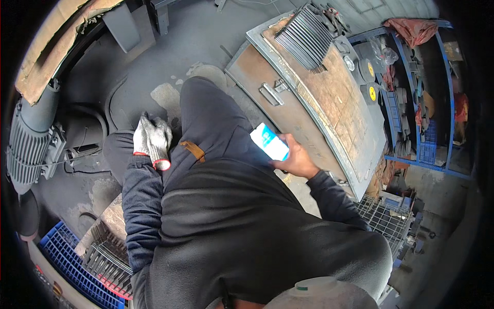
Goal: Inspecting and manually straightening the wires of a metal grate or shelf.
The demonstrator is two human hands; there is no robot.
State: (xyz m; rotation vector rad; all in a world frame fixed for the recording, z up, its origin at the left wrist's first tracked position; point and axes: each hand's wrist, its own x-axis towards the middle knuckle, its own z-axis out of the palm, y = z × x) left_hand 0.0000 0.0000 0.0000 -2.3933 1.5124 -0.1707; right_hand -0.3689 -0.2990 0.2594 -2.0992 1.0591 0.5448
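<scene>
My bare right hand (297, 158) is closed around the lower end of a smartphone (268, 142), held above my right thigh. Its screen is lit, white and bright blue. Resting by my left knee, my left hand (141, 138) wears a grey-white knitted work glove with a red cuff. A second, empty work glove (160, 147) of the same kind lies along that hand, its red-edged opening turned toward me. The left hand appears closed on it, though its fingertips are partly hidden.
A metal workbench (321, 110) stands to the right, bearing a stack of dark metal rods (304, 40). Blue shelving (450, 98) is beyond it. At left are a grey motor (35, 136), a cardboard sheet (38, 56) and a blue crate (62, 247). A wire basket (383, 216) sits at right.
</scene>
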